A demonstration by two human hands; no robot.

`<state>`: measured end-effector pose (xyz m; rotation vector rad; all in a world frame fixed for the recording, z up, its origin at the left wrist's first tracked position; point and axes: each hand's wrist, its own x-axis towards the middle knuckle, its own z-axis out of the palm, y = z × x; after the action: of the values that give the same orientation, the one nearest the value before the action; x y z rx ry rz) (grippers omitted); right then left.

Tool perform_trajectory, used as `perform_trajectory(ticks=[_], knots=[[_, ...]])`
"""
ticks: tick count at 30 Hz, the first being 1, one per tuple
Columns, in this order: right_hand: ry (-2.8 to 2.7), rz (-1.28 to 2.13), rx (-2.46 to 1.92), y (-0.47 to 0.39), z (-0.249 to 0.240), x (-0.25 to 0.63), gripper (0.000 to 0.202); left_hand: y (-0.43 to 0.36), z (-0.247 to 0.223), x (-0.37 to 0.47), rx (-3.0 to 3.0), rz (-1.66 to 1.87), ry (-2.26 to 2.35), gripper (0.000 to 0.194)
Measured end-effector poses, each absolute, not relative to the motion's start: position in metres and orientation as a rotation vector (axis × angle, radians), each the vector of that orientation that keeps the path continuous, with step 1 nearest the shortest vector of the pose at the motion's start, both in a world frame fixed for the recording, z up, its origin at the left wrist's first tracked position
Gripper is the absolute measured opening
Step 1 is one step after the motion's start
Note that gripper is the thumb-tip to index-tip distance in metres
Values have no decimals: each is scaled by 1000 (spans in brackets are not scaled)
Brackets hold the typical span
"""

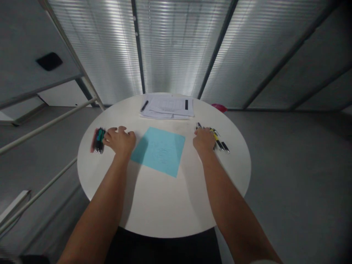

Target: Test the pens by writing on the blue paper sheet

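Note:
Fingers spread, my left hand [120, 140] is open at the left of the round white table. Its thumb side faces the blue paper, and its outer fingers are beside a row of pens [99, 140] with dark, green and reddish barrels. A light blue square sheet [162, 148] with faint creases or marks lies flat between my hands. On the right, my right hand [204, 139] has its fingers curled down at a loose group of pens [218, 141], some black and one yellow. A dark pen end [199, 125] shows just past its fingers; what the fingertips grip is hidden.
White printed papers [170, 107] are stacked at the table's far edge, with a dark pen [144, 106] on them. Behind the table [165, 205] stand windows with blinds [176, 44]. Pale rails [49, 128] run at the left. A pink object [219, 107] shows beyond the table.

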<state>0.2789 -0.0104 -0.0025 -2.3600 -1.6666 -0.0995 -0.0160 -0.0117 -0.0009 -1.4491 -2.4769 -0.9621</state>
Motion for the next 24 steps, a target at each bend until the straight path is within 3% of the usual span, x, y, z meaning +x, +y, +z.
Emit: perform_trajectory(ticks=[6,24], knots=[[-1644,-176,-2330,-10,-6,275,36,-9,-5,-35,-1220,-911,-2623,51],[-1889,-149,-2059,-11,-2,259,26,-3,-4,-48,-1247,-873,-2745,44]])
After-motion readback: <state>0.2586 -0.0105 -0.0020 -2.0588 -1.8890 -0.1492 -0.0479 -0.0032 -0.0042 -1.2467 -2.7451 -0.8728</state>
